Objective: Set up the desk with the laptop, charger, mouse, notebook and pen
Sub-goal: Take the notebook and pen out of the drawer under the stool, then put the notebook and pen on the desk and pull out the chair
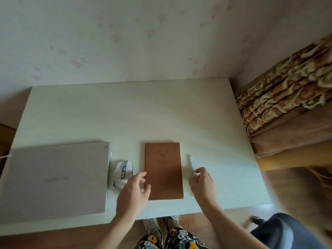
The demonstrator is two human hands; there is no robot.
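A closed silver laptop (53, 180) lies at the near left of the white desk (136, 114). A white cable (6, 156) leaves its left side. To its right sits a white-and-grey mouse (123, 172), then a brown notebook (164, 169) with a stag emblem, lying flat. A slim pale pen (190, 163) lies just right of the notebook. My left hand (133, 191) hovers with spread fingers over the notebook's left edge and the mouse, holding nothing. My right hand (203, 182) rests at the pen's near end, fingertips touching or nearly touching it.
The desk's back edge meets a pale wallpapered wall. A bed with a brown patterned cover (287, 83) stands to the right. A dark grey chair (285, 232) is at the lower right, and my legs and shoes (161, 229) show below the desk's front edge.
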